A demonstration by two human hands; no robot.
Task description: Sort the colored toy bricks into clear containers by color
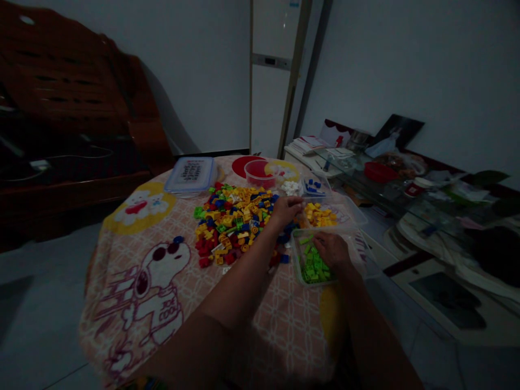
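Observation:
My left hand (286,210) hovers between the heap of mixed toy bricks (235,216) and a group of yellow bricks (319,215), its fingers bent together. What it holds, if anything, is too dark to make out. My right hand (333,250) is over a clear plastic container (298,271) with green bricks (314,265) in it. Its fingers curl down beside a green piece, and their tips are partly hidden. The heap holds red, yellow, blue and green bricks.
Behind are white bricks (290,188), a small clear box with blue bricks (313,186), a round clear tub (260,172) and a blue-rimmed lidded box (190,174). A lone blue brick (178,239) lies left on the patterned tablecloth (227,336). A cluttered glass table (390,200) stands right.

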